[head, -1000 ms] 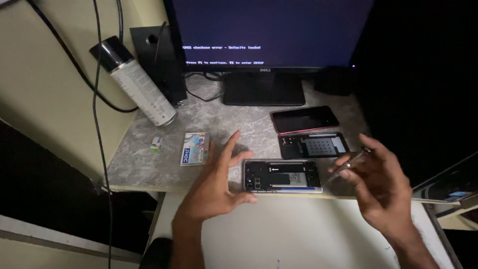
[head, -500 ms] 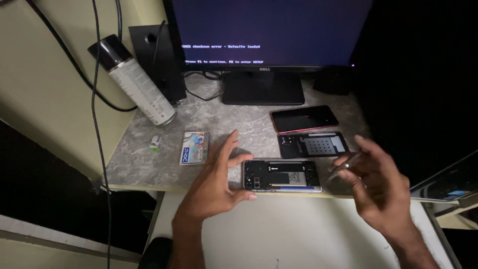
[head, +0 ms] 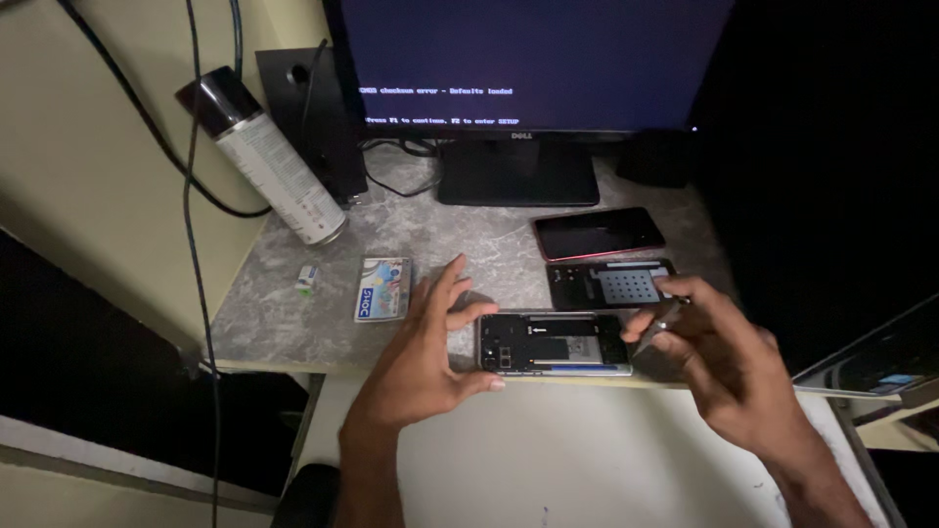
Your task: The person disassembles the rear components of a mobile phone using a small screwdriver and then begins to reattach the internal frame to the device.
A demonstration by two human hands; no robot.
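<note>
An opened phone body [head: 553,344] lies flat near the front edge of the grey marbled desk [head: 293,303], its inner parts showing. My left hand [head: 421,347] grips its left end with thumb and fingers. My right hand [head: 729,367] sits at the phone's right end and holds a thin dark tool [head: 657,323] whose tip points at that end. Just behind lie a black inner plate with a grid of dots [head: 611,285] and a dark phone screen panel [head: 599,233].
A monitor [head: 528,64] on its stand fills the back. A spray can [head: 266,161] leans at the back left beside a black speaker [head: 311,117]. A small card [head: 381,288] and a tiny white item [head: 307,280] lie left. Cables hang along the wall.
My right hand has shifted slightly left toward the phone's right end with the tool. My left hand keeps its hold on the left end.
</note>
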